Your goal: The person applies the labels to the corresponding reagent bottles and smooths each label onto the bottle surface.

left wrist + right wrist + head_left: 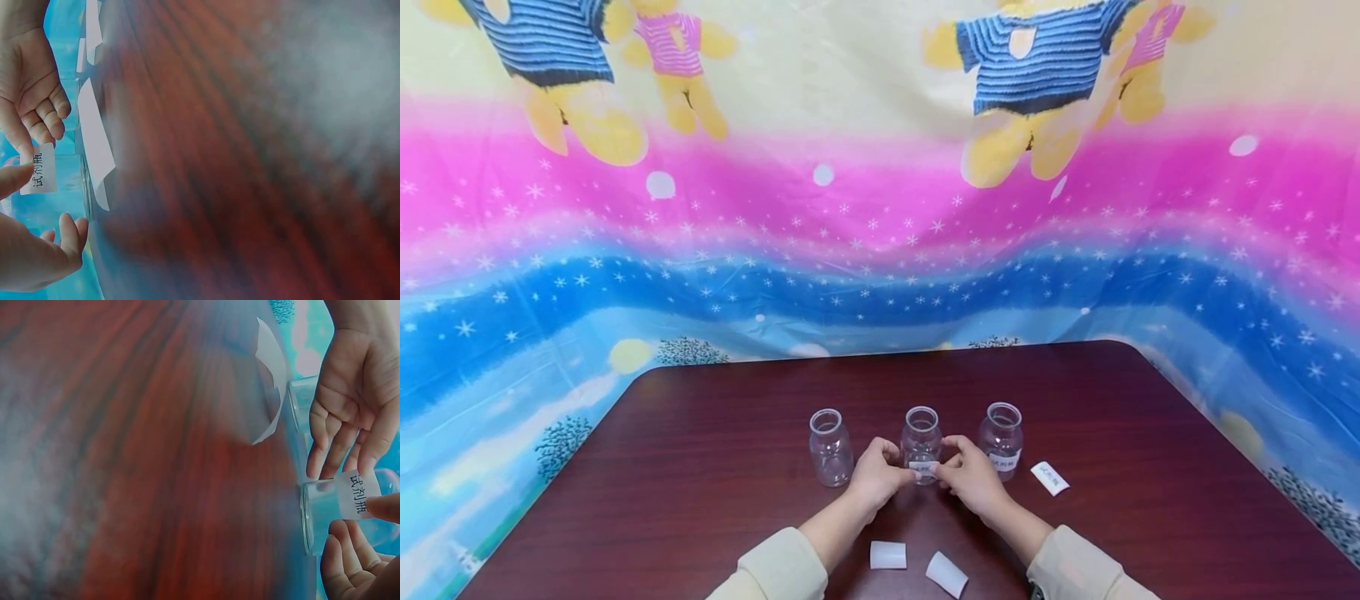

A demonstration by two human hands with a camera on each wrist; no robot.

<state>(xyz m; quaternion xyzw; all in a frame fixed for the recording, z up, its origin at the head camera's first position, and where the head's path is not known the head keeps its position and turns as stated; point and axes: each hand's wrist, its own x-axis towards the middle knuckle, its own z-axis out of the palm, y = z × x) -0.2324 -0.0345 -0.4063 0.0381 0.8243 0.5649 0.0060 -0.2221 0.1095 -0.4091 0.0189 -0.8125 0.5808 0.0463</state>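
Note:
Between the two hands stands the middle clear glass jar [922, 435], with a white label [922, 469] bearing dark lettering on its front. The left hand [878, 477] holds it from the left, thumb at the label's edge and fingers along the glass. From the other side the right hand [973, 479] holds the jar, its thumb on the label's right end. In the right wrist view, the label [358, 495] lies across the jar [322, 509] between both thumbs. Another clear jar [831, 450], with no label visible, stands to the left; a labelled jar [1002, 433] stands to the right.
A white slip with lettering [1049, 479] lies right of the jars on the dark red wooden table [700, 467]. Two plain white slips [888, 556] lie near the forearms; curled paper [97, 150] shows in the left wrist view. A printed cloth [880, 217] hangs behind the table.

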